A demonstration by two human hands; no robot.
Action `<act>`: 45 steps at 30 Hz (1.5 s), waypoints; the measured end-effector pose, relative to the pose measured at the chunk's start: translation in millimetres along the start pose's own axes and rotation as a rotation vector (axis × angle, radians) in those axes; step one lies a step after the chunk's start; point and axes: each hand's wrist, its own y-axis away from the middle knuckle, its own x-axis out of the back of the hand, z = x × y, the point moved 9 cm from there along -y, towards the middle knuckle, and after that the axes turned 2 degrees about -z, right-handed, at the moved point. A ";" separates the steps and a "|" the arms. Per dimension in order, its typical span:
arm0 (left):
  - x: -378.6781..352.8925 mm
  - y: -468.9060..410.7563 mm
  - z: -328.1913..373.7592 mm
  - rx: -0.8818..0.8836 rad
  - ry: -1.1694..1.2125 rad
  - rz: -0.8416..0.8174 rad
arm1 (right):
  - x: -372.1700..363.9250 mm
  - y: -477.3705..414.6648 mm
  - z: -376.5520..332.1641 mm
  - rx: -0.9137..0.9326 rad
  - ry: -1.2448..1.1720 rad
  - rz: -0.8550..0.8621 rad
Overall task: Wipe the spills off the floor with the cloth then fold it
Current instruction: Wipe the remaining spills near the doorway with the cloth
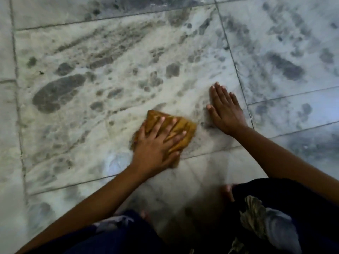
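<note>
A bunched mustard-yellow cloth (185,129) lies on the marble floor (113,57) near the middle of the view. My left hand (157,143) presses flat on top of the cloth with fingers spread, covering its near half. My right hand (225,109) rests palm-down on the bare floor just right of the cloth, fingers apart, holding nothing. A wet, shiny patch (115,162) shows on the tile to the left of my left wrist.
The floor is white marble with dark grey blotches and thin grout lines (236,70). My knees in dark patterned clothing (275,217) fill the lower edge, with toes (228,191) showing on the tile between them.
</note>
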 end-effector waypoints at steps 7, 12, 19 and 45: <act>19.0 -22.8 -102.4 0.332 0.025 -0.036 | -0.3 2.8 7.0 0.022 -0.069 0.043; 15.5 -92.6 -41.0 0.266 0.042 -0.037 | 1.9 13.0 27.8 0.040 0.034 0.051; -5.8 5.7 39.2 -0.085 0.006 -0.020 | 3.3 1.7 29.6 0.028 0.017 0.088; 12.3 -26.7 -72.6 0.370 -0.033 -0.026 | 5.5 1.4 31.1 0.059 -0.045 0.143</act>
